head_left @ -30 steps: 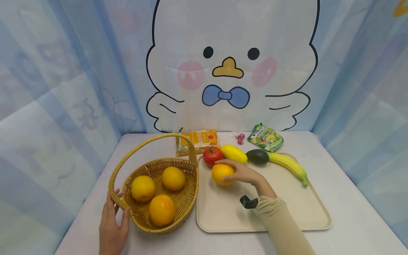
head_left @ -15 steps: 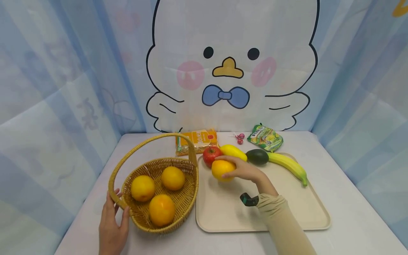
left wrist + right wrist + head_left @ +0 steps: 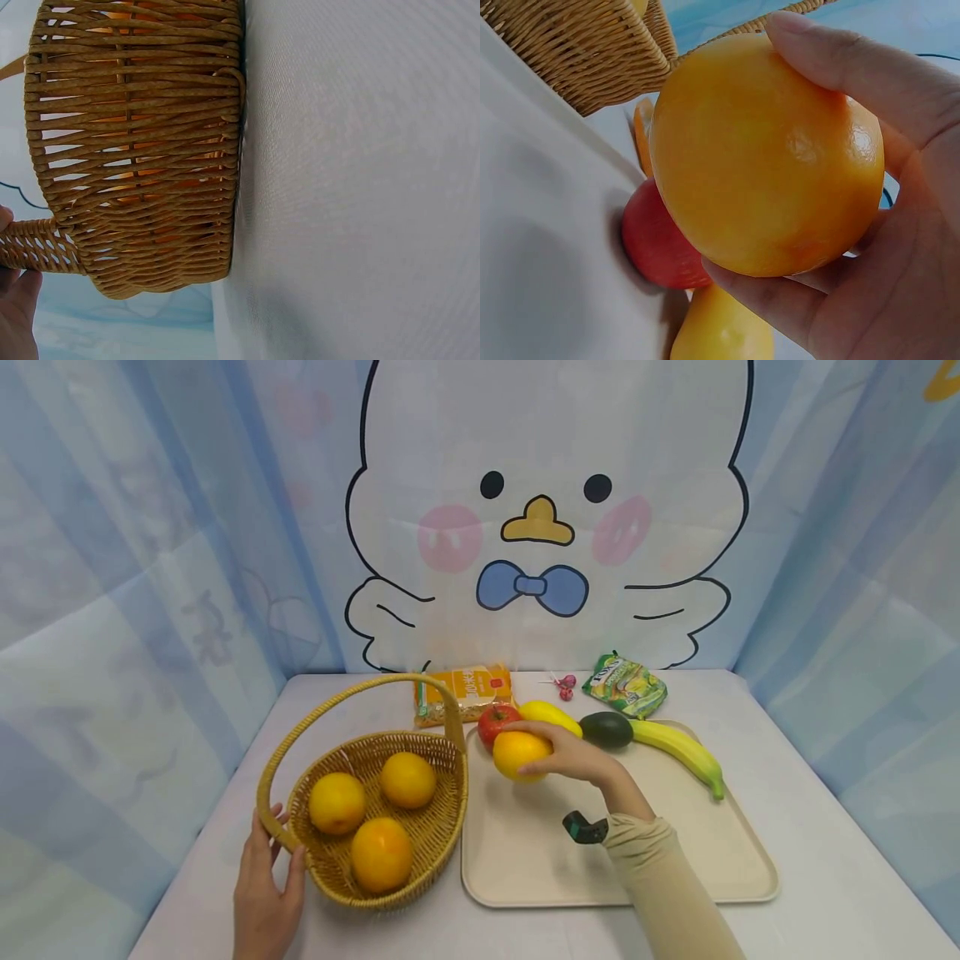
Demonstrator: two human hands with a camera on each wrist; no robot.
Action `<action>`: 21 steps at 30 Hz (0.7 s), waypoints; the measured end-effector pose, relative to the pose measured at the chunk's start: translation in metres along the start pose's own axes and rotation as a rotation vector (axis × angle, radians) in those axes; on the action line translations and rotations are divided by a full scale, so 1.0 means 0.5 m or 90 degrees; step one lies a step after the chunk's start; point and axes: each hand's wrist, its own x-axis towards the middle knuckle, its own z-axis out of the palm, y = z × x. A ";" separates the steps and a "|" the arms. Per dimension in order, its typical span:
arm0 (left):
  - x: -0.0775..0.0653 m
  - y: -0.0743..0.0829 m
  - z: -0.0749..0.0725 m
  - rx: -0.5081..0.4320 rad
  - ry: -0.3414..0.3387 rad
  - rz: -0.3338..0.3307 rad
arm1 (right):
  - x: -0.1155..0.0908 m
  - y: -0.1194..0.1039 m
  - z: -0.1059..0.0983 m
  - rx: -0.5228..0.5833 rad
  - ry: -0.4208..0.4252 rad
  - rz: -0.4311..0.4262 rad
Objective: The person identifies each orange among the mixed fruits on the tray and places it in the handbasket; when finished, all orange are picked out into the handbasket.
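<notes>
My right hand (image 3: 573,756) grips an orange (image 3: 517,757), thumb on one side and fingers on the other; in the right wrist view the orange (image 3: 757,157) is held above the beige tray (image 3: 540,868). Behind it sit a red apple (image 3: 495,723) and a long yellow fruit (image 3: 550,717). A wicker basket (image 3: 438,852) stands left of the tray with three more oranges (image 3: 382,855) inside. My left hand (image 3: 266,893) holds the lower end of its arched handle (image 3: 273,760), fingers and thumb on either side in the left wrist view.
A dark green avocado-like fruit (image 3: 606,729) and a banana (image 3: 678,752) lie along the tray's back edge. Behind are an orange packet (image 3: 468,692), lollipops (image 3: 566,686) and a green bag (image 3: 626,683). Patterned curtains surround the white table (image 3: 405,935) at back and sides.
My right hand has raised the orange off the tray and shifted it slightly left, closer to the apple. The left hand and the basket have stayed in place.
</notes>
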 end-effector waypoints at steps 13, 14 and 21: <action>0.001 0.001 0.000 0.000 0.003 0.000 | 0.003 -0.031 0.005 -0.011 0.005 -0.019; 0.001 0.001 0.000 0.001 0.003 0.000 | 0.003 -0.033 0.005 -0.011 0.006 -0.016; -0.001 0.001 0.000 0.003 0.001 -0.003 | 0.003 -0.052 0.009 -0.009 0.005 -0.012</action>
